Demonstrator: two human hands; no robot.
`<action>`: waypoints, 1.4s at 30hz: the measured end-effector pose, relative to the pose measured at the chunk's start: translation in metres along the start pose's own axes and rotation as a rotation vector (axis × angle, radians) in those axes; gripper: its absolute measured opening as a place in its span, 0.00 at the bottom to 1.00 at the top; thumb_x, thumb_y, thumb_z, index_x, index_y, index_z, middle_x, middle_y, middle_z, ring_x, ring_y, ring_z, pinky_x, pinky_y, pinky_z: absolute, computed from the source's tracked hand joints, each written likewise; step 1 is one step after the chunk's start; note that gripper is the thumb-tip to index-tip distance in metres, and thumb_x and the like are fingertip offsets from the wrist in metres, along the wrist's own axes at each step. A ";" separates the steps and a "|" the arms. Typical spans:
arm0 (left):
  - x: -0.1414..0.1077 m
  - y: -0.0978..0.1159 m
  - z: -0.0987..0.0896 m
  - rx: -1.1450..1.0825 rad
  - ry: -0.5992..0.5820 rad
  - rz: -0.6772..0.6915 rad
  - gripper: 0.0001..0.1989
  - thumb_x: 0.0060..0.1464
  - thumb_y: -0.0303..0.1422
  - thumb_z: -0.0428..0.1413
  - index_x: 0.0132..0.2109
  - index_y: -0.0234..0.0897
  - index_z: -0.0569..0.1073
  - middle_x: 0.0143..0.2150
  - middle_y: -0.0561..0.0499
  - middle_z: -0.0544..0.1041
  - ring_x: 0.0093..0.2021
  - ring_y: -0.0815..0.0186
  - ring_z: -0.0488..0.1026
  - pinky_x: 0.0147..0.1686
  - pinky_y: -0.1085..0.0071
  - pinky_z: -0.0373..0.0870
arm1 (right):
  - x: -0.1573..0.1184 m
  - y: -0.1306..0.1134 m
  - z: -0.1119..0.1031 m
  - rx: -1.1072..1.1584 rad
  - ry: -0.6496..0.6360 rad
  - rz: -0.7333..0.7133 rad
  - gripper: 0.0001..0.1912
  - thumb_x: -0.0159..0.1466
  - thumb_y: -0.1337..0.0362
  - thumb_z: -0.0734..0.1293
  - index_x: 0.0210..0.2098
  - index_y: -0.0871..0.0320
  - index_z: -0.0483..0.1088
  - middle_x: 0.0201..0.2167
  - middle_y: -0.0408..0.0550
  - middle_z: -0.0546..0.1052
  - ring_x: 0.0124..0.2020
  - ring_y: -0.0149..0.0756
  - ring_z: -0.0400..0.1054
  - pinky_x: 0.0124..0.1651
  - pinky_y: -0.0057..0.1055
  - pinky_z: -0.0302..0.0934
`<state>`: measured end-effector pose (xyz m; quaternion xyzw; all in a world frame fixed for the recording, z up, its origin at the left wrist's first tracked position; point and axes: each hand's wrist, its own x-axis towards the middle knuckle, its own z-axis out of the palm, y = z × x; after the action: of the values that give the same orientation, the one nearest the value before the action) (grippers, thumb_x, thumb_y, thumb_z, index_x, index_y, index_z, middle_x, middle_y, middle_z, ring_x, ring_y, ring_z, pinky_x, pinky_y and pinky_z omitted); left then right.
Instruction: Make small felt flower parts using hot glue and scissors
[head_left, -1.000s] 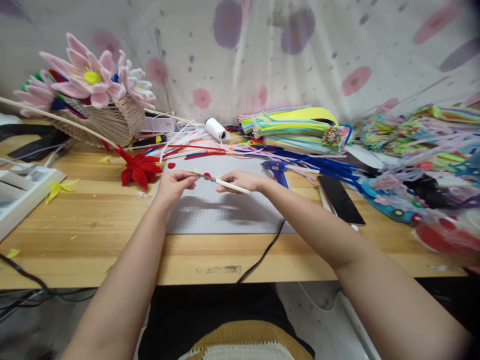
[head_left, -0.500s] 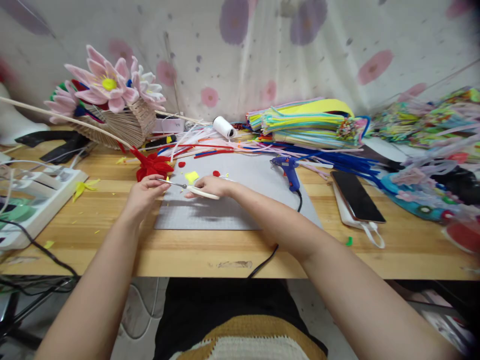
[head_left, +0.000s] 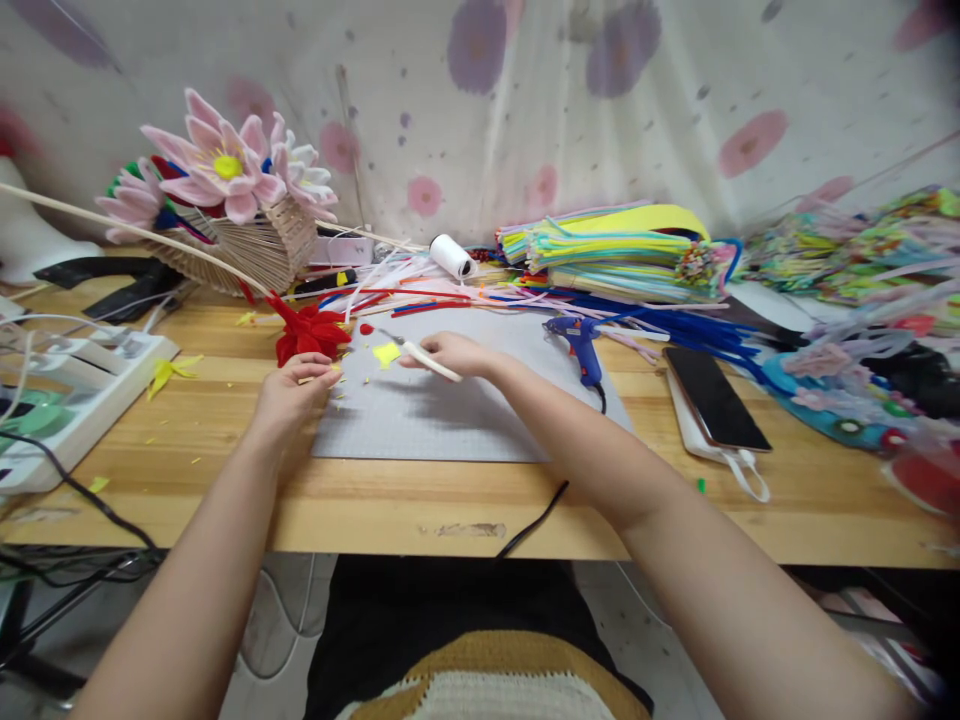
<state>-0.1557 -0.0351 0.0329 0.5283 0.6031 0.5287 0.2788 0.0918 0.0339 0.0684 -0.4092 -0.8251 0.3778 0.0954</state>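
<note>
White-handled scissors (head_left: 431, 361) are gripped in my right hand (head_left: 450, 354), above the grey mat (head_left: 450, 430), blades pointing left. My left hand (head_left: 300, 382) is closed at the mat's left edge, fingers pinched on something small and yellowish that I cannot make out. Just behind it is a red fuzzy flower (head_left: 309, 333) on a long pale stick. A yellow piece (head_left: 386, 354) lies on the mat between my hands, with a small red piece (head_left: 366, 329) beyond it.
A blue glue gun (head_left: 579, 345) lies at the mat's right side. Farther right is a phone (head_left: 716, 398) on a white power bank. Bundled pipe cleaners (head_left: 615, 245), a thread spool (head_left: 451, 257) and a pink flower basket (head_left: 232, 240) stand behind. A power strip (head_left: 97, 400) is at left.
My right hand and the scissors have moved right and slightly back, away from my left hand. My left hand has hardly moved.
</note>
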 end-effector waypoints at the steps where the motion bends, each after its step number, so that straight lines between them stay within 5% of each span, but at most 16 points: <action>1: -0.001 0.002 0.003 -0.008 -0.006 0.013 0.12 0.31 0.41 0.65 0.23 0.39 0.76 0.37 0.48 0.72 0.40 0.63 0.69 0.39 0.66 0.70 | -0.007 0.006 -0.009 -0.059 0.054 0.059 0.29 0.52 0.37 0.60 0.28 0.60 0.67 0.25 0.44 0.68 0.26 0.29 0.59 0.29 0.26 0.48; 6: -0.004 0.013 0.024 -0.032 -0.049 0.071 0.12 0.32 0.40 0.65 0.24 0.38 0.76 0.39 0.48 0.71 0.39 0.64 0.70 0.34 0.68 0.71 | -0.042 0.039 -0.046 -0.439 0.195 0.433 0.22 0.54 0.47 0.64 0.39 0.57 0.70 0.39 0.53 0.75 0.38 0.40 0.67 0.35 0.29 0.55; 10: -0.002 0.018 0.044 -0.021 -0.110 0.121 0.12 0.31 0.40 0.65 0.24 0.37 0.76 0.39 0.48 0.71 0.40 0.63 0.70 0.35 0.68 0.72 | -0.055 0.061 -0.047 -0.611 0.201 0.620 0.20 0.56 0.53 0.63 0.43 0.60 0.70 0.44 0.59 0.74 0.45 0.46 0.68 0.41 0.34 0.59; 24: 0.007 0.023 0.091 0.026 -0.154 0.150 0.08 0.36 0.38 0.63 0.24 0.38 0.76 0.35 0.47 0.73 0.35 0.65 0.70 0.30 0.71 0.66 | -0.062 0.086 -0.018 -0.639 0.553 0.506 0.18 0.62 0.58 0.56 0.46 0.62 0.67 0.46 0.59 0.72 0.47 0.47 0.66 0.44 0.35 0.58; 34: 0.030 0.044 0.142 0.560 -0.291 0.400 0.02 0.45 0.32 0.59 0.27 0.40 0.76 0.39 0.48 0.72 0.47 0.59 0.64 0.49 0.61 0.62 | -0.064 0.093 -0.010 -0.632 0.645 0.501 0.18 0.63 0.58 0.57 0.47 0.59 0.67 0.45 0.55 0.72 0.46 0.43 0.65 0.45 0.34 0.57; 42: 0.048 0.032 0.162 0.781 -0.420 0.371 0.05 0.46 0.34 0.59 0.30 0.40 0.77 0.41 0.47 0.73 0.49 0.57 0.64 0.50 0.62 0.63 | -0.064 0.096 -0.010 -0.626 0.660 0.487 0.17 0.62 0.57 0.59 0.45 0.58 0.68 0.44 0.53 0.73 0.45 0.42 0.66 0.45 0.33 0.58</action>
<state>-0.0134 0.0614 0.0271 0.7875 0.5828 0.1853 0.0765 0.1957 0.0280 0.0183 -0.6959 -0.7053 -0.0253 0.1328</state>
